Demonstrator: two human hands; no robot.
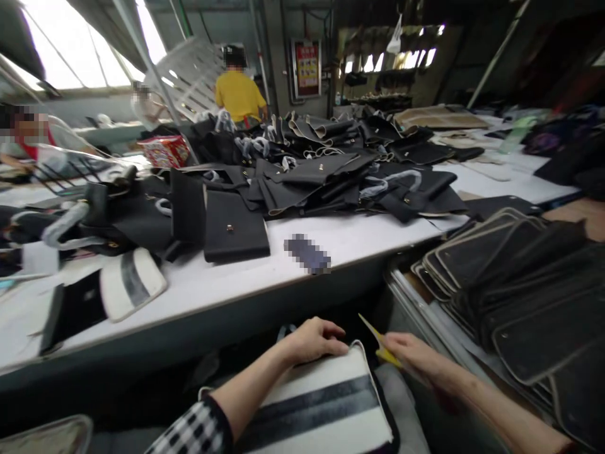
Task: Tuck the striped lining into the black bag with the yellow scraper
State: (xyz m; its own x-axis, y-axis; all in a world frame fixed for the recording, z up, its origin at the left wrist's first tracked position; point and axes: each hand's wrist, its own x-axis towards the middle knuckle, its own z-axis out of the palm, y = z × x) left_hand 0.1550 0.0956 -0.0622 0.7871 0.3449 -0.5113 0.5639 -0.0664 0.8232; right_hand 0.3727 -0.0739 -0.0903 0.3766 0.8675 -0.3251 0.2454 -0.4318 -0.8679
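My left hand rests curled on the top edge of a white panel with a dark stripe, which lies on my lap below the table edge. My right hand is closed on a small yellow tool, its tip pointing up and left toward the panel's corner. A checked sleeve covers my left forearm.
A long white table carries a heap of black bags and flaps, one flat black pouch, and a white striped piece. Stacked dark panels fill a bin at my right. Other people work at the far end.
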